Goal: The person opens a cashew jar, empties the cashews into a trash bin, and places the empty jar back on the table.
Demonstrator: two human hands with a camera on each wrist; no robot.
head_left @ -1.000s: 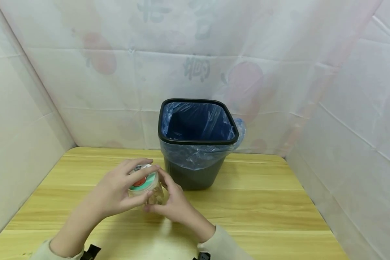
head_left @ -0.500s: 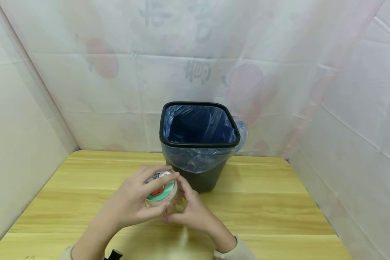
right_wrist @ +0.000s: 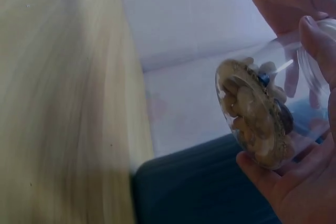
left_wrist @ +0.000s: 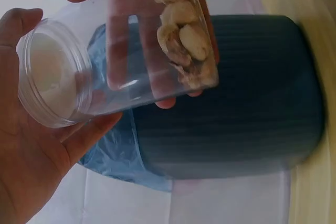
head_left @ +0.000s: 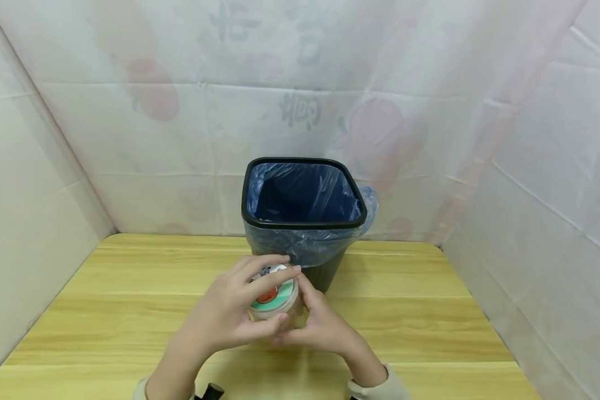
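A clear plastic jar [left_wrist: 131, 85] is held between both hands in front of the bin, raised off the table. Its round lid [head_left: 287, 292] bears a green and white label with a red cartoon. My left hand [head_left: 232, 305] grips the lid from above, fingers spread around its edge. Lower down, my right hand [head_left: 325, 328] holds the jar's body, fingers behind and thumb in front. Pale nut-like pieces [right_wrist: 252, 111] lie at the jar's bottom, with a small dark blue bit among them. In the head view the hands hide most of the jar's body.
A dark bin [head_left: 325, 272] with a black rim and a blue plastic liner [head_left: 300, 244] stands upright at the back middle of the wooden table [head_left: 405, 316]. White printed cloth [head_left: 190, 139] walls in the back and both sides.
Both hands have carried the jar to the right, from left of the bin to in front of it. Their hold on lid and body looks the same.
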